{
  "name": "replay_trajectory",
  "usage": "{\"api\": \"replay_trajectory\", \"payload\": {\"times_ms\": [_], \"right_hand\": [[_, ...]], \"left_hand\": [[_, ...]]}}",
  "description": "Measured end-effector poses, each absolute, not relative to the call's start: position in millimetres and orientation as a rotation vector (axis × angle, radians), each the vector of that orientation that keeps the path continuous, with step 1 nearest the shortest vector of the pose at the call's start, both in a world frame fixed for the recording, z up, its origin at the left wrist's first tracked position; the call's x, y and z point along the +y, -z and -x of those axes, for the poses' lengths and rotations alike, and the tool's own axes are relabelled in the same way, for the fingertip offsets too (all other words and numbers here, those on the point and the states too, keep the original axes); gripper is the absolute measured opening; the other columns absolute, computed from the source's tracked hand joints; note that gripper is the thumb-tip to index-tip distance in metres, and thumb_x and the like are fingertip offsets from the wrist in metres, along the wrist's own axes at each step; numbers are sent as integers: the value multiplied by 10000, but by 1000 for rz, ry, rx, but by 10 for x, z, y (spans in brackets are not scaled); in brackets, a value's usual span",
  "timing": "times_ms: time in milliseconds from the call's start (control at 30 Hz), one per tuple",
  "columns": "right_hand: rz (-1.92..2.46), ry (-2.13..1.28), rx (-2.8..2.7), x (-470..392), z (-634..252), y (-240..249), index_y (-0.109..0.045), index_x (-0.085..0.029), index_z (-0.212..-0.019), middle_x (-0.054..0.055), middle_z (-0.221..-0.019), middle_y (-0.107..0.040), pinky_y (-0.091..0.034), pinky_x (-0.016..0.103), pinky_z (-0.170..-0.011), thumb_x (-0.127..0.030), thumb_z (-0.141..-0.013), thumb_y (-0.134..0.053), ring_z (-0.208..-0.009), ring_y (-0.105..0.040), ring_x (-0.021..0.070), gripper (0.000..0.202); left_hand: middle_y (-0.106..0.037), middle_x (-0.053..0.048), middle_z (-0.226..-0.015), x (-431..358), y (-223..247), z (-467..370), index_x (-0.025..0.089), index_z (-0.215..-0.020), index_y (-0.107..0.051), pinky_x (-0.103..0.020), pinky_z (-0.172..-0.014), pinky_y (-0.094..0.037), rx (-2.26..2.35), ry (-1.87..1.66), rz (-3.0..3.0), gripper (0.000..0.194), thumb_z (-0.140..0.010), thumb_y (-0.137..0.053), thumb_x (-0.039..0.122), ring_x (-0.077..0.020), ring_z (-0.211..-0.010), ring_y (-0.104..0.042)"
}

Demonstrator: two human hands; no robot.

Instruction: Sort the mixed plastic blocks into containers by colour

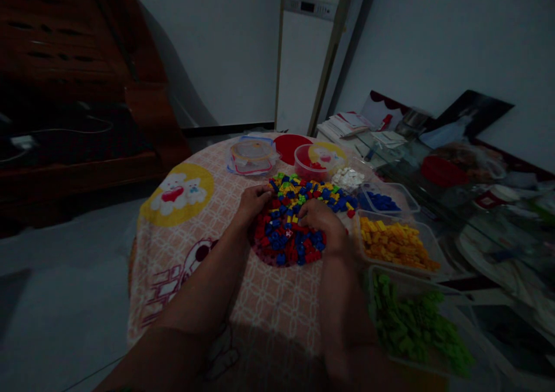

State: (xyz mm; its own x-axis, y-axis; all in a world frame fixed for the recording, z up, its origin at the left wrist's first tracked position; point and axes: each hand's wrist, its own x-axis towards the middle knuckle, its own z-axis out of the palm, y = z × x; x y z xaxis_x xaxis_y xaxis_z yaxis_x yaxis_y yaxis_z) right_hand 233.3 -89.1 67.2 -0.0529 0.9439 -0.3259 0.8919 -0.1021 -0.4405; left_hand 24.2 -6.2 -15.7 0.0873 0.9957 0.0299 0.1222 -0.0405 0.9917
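Note:
A mixed pile of small plastic building bricks [289, 210] in red, blue, yellow and green lies on the round table. At its left edge is my left hand [255, 201], with curled fingers at the bricks. My right hand [319, 214] reaches into the pile from the right, its fingers bent and drawn together among the bricks. What either hand's fingertips hold is too small and dark to make out. To the right stand clear tubs of sorted pieces: blue bricks [381, 201], yellow bricks [392, 243] and green bricks [418, 317].
A round tub [298, 162] with a few red pieces stands behind the pile, beside a white heap [347, 178] and a red lid [289, 144]. Stacked clear lids [252, 159] lie at the back left. A cluttered glass table [437, 198] adjoins on the right.

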Motion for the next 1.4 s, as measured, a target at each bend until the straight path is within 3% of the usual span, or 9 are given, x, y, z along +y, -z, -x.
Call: {"api": "replay_trajectory", "payload": {"times_ms": [467,633,733,833,900,1033,1167,1233,1400], "right_hand": [[2108,-706,-2091,-881,-2276,-735,-777,-150,-789,55,-737,-749,-435,215,-606,-204,-741,-776,-683,-671,152,72],[2105,-525,-1774,-869,-2495,-678,-719,-153,-681,36,-623,-683,-461,218,-602,-287,-759,-764,-638,-659,152,161],[1994,-495,-1414,-847,-2616,-624,-734,-148,-816,18,-651,-682,-497,225,-576,-217,-742,-710,-608,-663,155,104],[1773,-483,-1030,-796,-2686,-571,-724,-130,-1027,22,-726,-696,-537,252,-539,-188,-748,-618,-591,-676,170,304],[1624,-392,-807,-759,-2732,-544,-699,-106,-1106,55,-814,-714,-585,288,-595,-204,-765,-574,-660,-707,190,376],[1490,-174,-503,-749,-2893,-506,-557,-83,-1354,160,-1194,-690,-611,367,-853,-187,-779,-505,-1024,-724,241,587],[1577,9,-455,-824,-3059,-491,-325,-122,-1549,189,-1563,-420,-503,410,-1074,-132,-760,-440,-1369,-541,259,797],[1637,77,-491,-850,-3083,-492,-353,-120,-1540,188,-1584,-388,-448,411,-1132,-135,-759,-434,-1403,-504,255,785],[1732,4,-718,-823,-2980,-509,-551,-93,-1404,183,-1358,-619,-527,360,-1017,-200,-773,-451,-1180,-661,242,648]], "left_hand": [[-787,-49,-832,-65,116,-255,151,-905,-778,-272,-699,-529,1219,-1109,-1351,319,-678,-642,329,-195,-758,-700],[-786,-49,-839,-69,120,-255,151,-908,-779,-272,-697,-527,1221,-1110,-1363,327,-674,-641,332,-193,-752,-693],[-788,-57,-857,-64,134,-253,154,-910,-779,-284,-713,-538,1224,-1108,-1363,332,-674,-646,346,-209,-788,-703],[-790,-62,-871,-56,150,-248,157,-912,-781,-290,-725,-544,1231,-1102,-1381,337,-674,-653,359,-216,-806,-707],[-791,-63,-879,-54,156,-245,161,-921,-781,-292,-731,-548,1234,-1100,-1389,341,-681,-656,369,-217,-810,-709],[-793,-64,-885,-70,149,-243,163,-929,-780,-294,-725,-553,1232,-1106,-1388,342,-680,-662,367,-222,-813,-714],[-792,-60,-884,-89,130,-252,158,-923,-773,-301,-745,-558,1187,-1102,-1360,337,-676,-661,359,-225,-828,-721],[-790,-59,-879,-89,126,-260,157,-913,-767,-308,-762,-563,1176,-1105,-1336,327,-674,-662,352,-230,-845,-727],[-786,-61,-874,-95,100,-264,155,-894,-762,-315,-782,-567,1210,-1096,-1340,294,-692,-658,341,-228,-844,-726]]}}
